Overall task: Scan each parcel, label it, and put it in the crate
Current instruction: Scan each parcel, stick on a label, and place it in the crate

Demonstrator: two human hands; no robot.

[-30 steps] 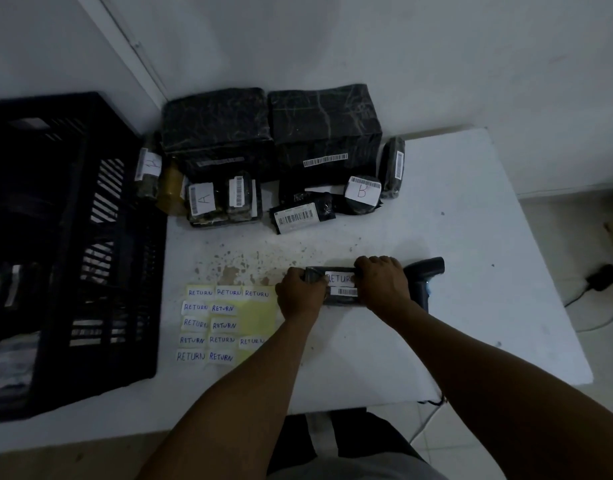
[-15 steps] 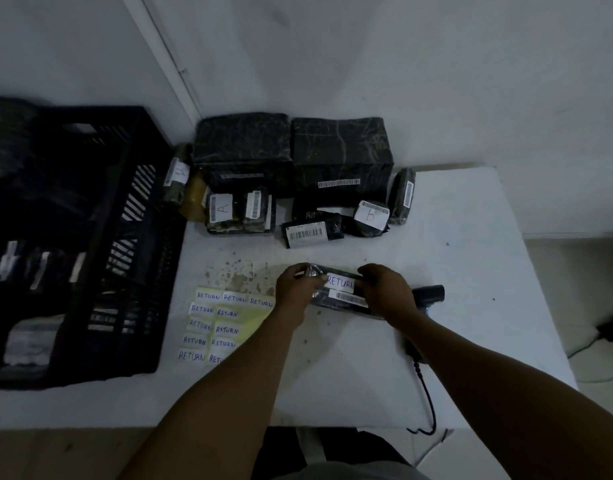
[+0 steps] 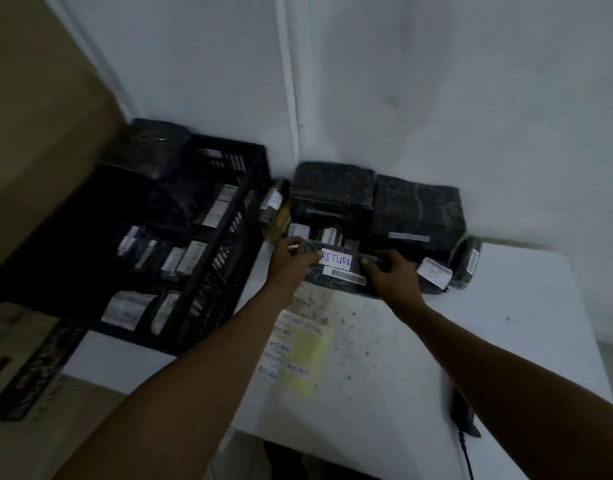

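Head view, dim and slightly blurred. Left hand (image 3: pixel 291 259) gripping the left end of a flat black plastic-wrapped parcel (image 3: pixel 336 271), fingers curled round it. Right hand (image 3: pixel 391 275) gripping the right end, thumb on the top face. Parcel held off the white tabletop (image 3: pixel 471 334), above its far left part, just to the right of the black slatted plastic crate (image 3: pixel 225 258). On the parcel's upper face: a white "RETURN" label (image 3: pixel 336 259) and, below it, a white barcode strip (image 3: pixel 345 276).

Crate at the tabletop's left edge, with several dark wrapped parcels bearing white labels (image 3: pixel 173 261) already inside. Along the tabletop's far edge, against the wall: two large black wrapped boxes (image 3: pixel 374 199) side by side, with smaller dark labelled packets (image 3: pixel 466 263) in front of and beside them. Nearer the front, toward the left edge: a pale yellow backing sheet with white "RETURN" stickers (image 3: pixel 298 351), several still on it. At the front right edge, partly hidden behind the right forearm: a black handheld scanner (image 3: pixel 466 417) with its cable hanging over the edge. Brownish specks on the tabletop between the sticker sheet and the parcel.
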